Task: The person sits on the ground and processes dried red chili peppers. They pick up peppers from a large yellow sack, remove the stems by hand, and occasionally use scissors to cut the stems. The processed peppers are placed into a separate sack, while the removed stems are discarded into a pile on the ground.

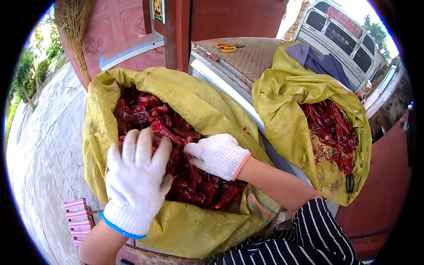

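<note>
A large yellow woven sack (95, 150) gapes in front of me, full of dried red chili peppers (137, 115). Both my hands wear white knitted gloves. Over the sack's left part, my left hand (138, 183) is open, its fingers spread above the peppers and hiding those beneath. Near the middle of the pile, my right hand (217, 155) has its fingers closed at a red chili pepper (194, 174), which shows just below the fingertips. More peppers lie loose around both hands.
At right, a second yellow sack (282, 88) holds peppers, seeds and black-handled scissors (349, 183). Orange-handled scissors (226, 47) lie on a metal truck bed (260, 45). A dark cloth (320, 62) drapes over that sack. Left are a broom (77, 35) and striped folding stool (78, 220).
</note>
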Tool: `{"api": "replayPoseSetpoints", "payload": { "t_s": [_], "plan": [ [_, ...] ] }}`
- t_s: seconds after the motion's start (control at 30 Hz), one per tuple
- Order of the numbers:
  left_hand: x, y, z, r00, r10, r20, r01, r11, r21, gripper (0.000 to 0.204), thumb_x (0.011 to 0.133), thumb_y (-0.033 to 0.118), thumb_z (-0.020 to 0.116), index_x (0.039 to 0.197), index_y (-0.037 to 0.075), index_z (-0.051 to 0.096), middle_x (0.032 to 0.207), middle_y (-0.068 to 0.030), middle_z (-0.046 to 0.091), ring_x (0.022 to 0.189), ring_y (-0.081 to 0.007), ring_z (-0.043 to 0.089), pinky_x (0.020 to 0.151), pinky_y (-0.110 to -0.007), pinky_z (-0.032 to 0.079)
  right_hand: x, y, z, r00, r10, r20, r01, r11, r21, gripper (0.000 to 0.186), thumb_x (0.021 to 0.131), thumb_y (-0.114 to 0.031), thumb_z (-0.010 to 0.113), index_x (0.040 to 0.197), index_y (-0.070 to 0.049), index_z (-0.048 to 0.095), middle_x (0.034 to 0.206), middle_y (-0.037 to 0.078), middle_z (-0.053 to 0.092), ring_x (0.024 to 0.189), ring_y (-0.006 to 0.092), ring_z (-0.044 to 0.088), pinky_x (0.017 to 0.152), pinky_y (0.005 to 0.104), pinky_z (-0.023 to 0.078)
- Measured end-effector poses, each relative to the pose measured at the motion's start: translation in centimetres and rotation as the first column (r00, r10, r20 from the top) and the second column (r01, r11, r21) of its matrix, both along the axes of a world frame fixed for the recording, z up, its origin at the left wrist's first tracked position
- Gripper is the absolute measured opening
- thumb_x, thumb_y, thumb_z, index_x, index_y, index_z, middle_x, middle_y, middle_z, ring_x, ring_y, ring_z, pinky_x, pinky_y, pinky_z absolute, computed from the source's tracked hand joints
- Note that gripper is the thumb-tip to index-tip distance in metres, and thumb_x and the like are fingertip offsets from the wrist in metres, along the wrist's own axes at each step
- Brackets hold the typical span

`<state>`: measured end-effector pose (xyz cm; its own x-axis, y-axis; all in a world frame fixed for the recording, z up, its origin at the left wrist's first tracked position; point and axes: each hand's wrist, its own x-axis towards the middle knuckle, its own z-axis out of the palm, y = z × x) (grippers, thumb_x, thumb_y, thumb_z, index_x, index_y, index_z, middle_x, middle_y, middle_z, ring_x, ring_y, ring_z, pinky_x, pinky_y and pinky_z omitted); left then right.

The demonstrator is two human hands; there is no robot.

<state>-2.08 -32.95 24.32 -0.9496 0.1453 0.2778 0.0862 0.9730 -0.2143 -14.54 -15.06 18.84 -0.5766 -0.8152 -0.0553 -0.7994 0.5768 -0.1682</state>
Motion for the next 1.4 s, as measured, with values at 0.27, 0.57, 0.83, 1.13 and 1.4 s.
{"api": "replayPoseSetpoints", "payload": {
  "t_s": [0.27,0.57,0.83,1.13,1.4],
  "plan": [
    [-3.0,1.3,-7.2,0.834,-0.01,0.552,0.122,0.979,-0.165,0.077,0.09,0.051,0.062,0.155,0.02,0.035,0.162,-0.0168,0.028,0.15,-0.0369,0.024,0.113,-0.07,0.02,-4.4,3.9,-2.8,0.853,-0.347,-0.39,0.406,0.911,0.077,0.071,0.08,-0.043,0.074,0.141,-0.015,0.05,0.119,0.014,0.064,0.109,0.0299,0.062,0.086,0.0429,0.05],
    [-16.3,-1.6,-8.0,0.822,0.205,0.531,-0.006,0.936,-0.353,0.08,0.092,0.063,0.053,0.159,0.029,0.027,0.168,-0.0018,0.018,0.152,-0.0302,0.025,0.114,-0.073,0.016,-11.5,9.1,6.5,0.7,-0.679,-0.219,0.533,0.702,-0.472,0.032,0.089,-0.023,0.056,0.118,-0.014,0.065,0.107,0.02,0.07,0.103,0.0389,0.065,0.09,0.0489,0.051],
    [-22.5,-8.9,-9.2,0.803,0.378,0.46,-0.282,0.922,-0.266,0.073,0.092,0.045,0.059,0.158,0.032,0.029,0.168,-0.0009,0.017,0.143,-0.0243,0.043,0.114,-0.076,0.01,-9.1,10.0,7.5,0.783,-0.603,-0.152,0.455,0.722,-0.522,0.032,0.088,-0.023,0.061,0.118,-0.012,0.067,0.107,0.018,0.07,0.105,0.0381,0.065,0.093,0.047,0.05],
    [-18.8,-0.5,-8.3,0.775,0.324,0.543,-0.16,0.931,-0.328,0.069,0.089,0.031,0.057,0.154,0.02,0.038,0.164,-0.0141,0.028,0.142,-0.0292,0.045,0.111,-0.073,0.023,-8.5,13.6,4.3,0.816,-0.544,-0.196,0.453,0.812,-0.369,0.037,0.088,-0.027,0.067,0.123,-0.013,0.064,0.112,0.018,0.067,0.107,0.0378,0.064,0.092,0.0455,0.051],
    [-15.9,5.8,-14.8,0.853,-0.008,0.522,-0.036,0.997,0.074,0.079,0.096,0.067,0.042,0.161,0.03,0.017,0.169,-0.0115,0.01,0.152,-0.0415,0.018,0.109,-0.075,0.026,-8.8,12.7,4.0,0.754,-0.223,-0.618,0.002,0.941,-0.338,0.035,0.088,-0.014,0.06,0.121,-0.022,0.067,0.103,0.008,0.063,0.097,0.0273,0.064,0.084,0.0404,0.054]
  ]
}}
